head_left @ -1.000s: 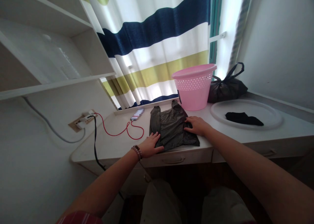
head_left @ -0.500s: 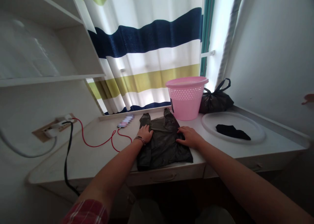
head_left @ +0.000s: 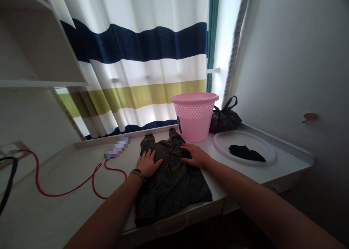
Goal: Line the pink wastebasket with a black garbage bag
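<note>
A black plastic bag (head_left: 174,187) with two handle loops lies spread flat on the white desk (head_left: 73,220), its handles pointing toward the window and its bottom edge near the desk's front. My left hand (head_left: 147,164) rests on the bag's left side, fingers spread, with a beaded bracelet at the wrist. On the right edge of the bag lies my right hand (head_left: 196,155), its fingers stretched out over the plastic. Neither hand grips anything. The bag's surface is wrinkled between the hands.
Behind the bag stands a pink perforated basket (head_left: 195,121), beside a tied black bag (head_left: 225,119). A pale ring (head_left: 215,141) surrounds a folded black item (head_left: 247,153) at right. At left, a blurred phone (head_left: 117,148) connects to a red cable (head_left: 57,195). A shelf (head_left: 40,83) overhangs the left side.
The view has shifted right and closer to the desk. Both hands remain on the bag; my left fingers are more spread and sit slightly lower along its left side.
</note>
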`<action>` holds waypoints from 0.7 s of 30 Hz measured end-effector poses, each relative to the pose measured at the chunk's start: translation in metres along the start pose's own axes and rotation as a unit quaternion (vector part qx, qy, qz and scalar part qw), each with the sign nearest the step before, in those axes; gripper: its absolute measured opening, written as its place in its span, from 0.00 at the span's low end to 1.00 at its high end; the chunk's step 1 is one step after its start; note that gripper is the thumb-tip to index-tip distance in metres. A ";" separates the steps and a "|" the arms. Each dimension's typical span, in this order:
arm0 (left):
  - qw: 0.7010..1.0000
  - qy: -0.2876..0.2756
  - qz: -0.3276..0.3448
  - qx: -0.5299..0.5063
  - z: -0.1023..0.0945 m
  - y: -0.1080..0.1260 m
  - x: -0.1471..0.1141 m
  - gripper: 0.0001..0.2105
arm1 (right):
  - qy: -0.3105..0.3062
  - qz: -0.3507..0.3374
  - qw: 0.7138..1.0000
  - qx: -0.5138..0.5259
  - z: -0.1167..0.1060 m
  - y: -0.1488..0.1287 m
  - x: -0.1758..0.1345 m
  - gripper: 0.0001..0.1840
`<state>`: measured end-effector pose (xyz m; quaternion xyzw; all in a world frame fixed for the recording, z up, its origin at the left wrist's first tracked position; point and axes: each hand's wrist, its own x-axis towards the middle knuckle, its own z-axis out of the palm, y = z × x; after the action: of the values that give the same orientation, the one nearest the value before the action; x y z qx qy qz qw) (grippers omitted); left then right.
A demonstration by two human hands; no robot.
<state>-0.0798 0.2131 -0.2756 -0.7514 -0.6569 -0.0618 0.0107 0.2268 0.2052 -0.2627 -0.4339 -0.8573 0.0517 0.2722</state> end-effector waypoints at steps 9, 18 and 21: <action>1.000 -0.017 0.007 -0.009 -0.007 0.002 -0.006 0.42 | -0.034 0.008 0.999 -0.020 0.006 0.000 0.014 0.38; 1.000 -0.011 0.018 -0.012 -0.004 0.000 -0.005 0.41 | -0.029 0.019 0.999 -0.037 0.011 0.003 0.014 0.38; 1.000 -0.023 0.019 -0.009 -0.006 0.002 -0.006 0.41 | -0.024 0.022 0.998 -0.045 0.012 0.004 0.013 0.38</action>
<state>-0.0793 0.2059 -0.2700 -0.7648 -0.6423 -0.0501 -0.0100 0.2170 0.2194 -0.2684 -0.4627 -0.8555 0.0297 0.2306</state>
